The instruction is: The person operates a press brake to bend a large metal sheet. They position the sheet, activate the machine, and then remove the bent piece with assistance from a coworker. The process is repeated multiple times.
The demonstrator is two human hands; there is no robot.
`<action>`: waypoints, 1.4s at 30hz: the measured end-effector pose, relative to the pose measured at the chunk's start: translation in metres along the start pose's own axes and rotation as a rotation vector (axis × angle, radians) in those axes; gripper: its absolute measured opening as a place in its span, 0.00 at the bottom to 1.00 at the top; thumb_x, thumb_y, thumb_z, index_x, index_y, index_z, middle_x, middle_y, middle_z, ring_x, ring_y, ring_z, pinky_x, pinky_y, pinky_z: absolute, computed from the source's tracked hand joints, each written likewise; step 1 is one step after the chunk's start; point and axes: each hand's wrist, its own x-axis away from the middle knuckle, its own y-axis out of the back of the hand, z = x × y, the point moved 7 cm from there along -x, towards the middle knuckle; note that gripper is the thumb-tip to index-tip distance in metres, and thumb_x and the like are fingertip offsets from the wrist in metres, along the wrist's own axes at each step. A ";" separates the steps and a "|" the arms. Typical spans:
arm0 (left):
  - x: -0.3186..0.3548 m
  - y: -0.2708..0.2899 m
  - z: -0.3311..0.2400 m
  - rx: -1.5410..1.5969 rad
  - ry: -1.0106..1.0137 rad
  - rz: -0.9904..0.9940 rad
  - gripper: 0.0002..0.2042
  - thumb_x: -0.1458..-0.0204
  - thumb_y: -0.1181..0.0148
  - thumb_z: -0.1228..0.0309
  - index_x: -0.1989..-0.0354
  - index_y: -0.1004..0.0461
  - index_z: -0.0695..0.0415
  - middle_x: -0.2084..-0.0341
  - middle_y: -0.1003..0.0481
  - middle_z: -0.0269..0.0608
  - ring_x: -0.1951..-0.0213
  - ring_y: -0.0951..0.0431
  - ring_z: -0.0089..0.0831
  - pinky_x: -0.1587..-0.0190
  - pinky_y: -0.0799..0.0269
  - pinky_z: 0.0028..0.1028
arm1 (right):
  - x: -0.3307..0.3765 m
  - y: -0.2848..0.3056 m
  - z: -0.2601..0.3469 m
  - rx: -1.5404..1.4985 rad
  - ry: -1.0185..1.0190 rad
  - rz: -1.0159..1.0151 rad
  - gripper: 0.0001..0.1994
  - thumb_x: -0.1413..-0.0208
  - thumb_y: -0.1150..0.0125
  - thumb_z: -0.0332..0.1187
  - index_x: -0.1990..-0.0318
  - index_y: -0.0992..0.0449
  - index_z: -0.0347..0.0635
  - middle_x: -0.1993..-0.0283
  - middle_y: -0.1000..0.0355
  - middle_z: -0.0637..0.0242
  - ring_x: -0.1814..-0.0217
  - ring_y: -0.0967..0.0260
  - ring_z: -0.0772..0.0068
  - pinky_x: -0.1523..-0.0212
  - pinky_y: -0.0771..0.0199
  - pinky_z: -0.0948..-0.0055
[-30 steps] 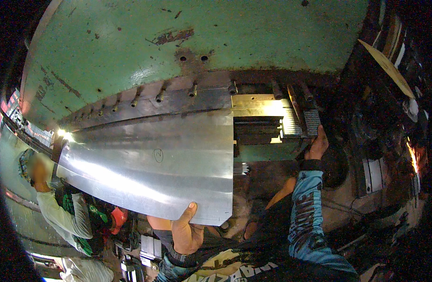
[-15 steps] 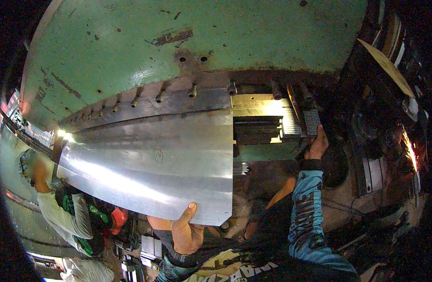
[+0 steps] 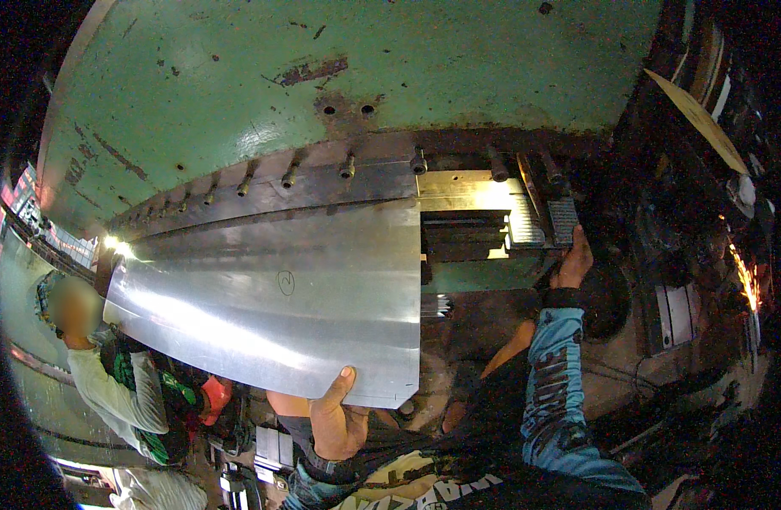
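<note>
A large, shiny metal sheet (image 3: 322, 289) with a hand-drawn mark lies under the row of bolts of a green press machine (image 3: 458, 68). My left hand (image 3: 335, 421) grips its near edge close to the clipped right corner, thumb on top and fingers hidden underneath. To the right, beyond the sheet, my right hand (image 3: 572, 262) reaches up to a grey ridged metal block (image 3: 564, 219) at the machine's bed. Its fingers rest round the block's right edge and are partly hidden. Beside the block is a brightly lit ridged metal piece (image 3: 524, 224).
At the left, a co-worker (image 3: 110, 374) with red gloves (image 3: 215, 398) stands by the sheet's far end. Bright sparks (image 3: 747, 280) fly at the far right. A tan board (image 3: 696, 121) leans at the upper right. A lamp (image 3: 117, 245) shines at the sheet's left end.
The co-worker's head has shifted slightly, and the sparks at the right have changed shape. My hands and the metal sheet stay in place.
</note>
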 end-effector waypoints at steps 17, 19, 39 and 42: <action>0.002 -0.002 -0.002 -0.014 0.025 0.029 0.24 0.40 0.34 0.70 0.38 0.34 0.58 0.52 0.24 0.38 0.53 0.17 0.38 0.52 0.14 0.42 | -0.004 0.005 -0.002 0.107 0.050 -0.034 0.26 0.40 0.32 0.58 0.48 0.22 0.46 0.58 0.30 0.70 0.59 0.37 0.71 0.57 0.33 0.65; 0.002 -0.001 -0.002 0.074 0.027 0.024 0.28 0.39 0.38 0.77 0.32 0.42 0.57 0.47 0.27 0.45 0.51 0.17 0.42 0.51 0.12 0.42 | -0.001 0.003 0.002 0.113 0.041 -0.025 0.23 0.40 0.31 0.56 0.52 0.20 0.46 0.61 0.29 0.72 0.60 0.35 0.72 0.58 0.32 0.66; 0.002 0.003 -0.001 0.086 0.045 0.015 0.29 0.40 0.36 0.79 0.32 0.40 0.58 0.46 0.27 0.46 0.48 0.18 0.42 0.49 0.13 0.43 | 0.002 0.001 0.003 0.091 0.020 -0.047 0.27 0.44 0.29 0.60 0.56 0.24 0.45 0.61 0.31 0.69 0.59 0.37 0.68 0.55 0.32 0.63; 0.002 0.003 0.000 0.091 0.039 0.002 0.29 0.41 0.36 0.79 0.32 0.40 0.58 0.46 0.27 0.46 0.48 0.18 0.42 0.49 0.13 0.43 | 0.002 0.002 -0.001 0.053 -0.005 -0.064 0.27 0.42 0.29 0.59 0.54 0.23 0.44 0.56 0.29 0.67 0.55 0.34 0.68 0.51 0.31 0.64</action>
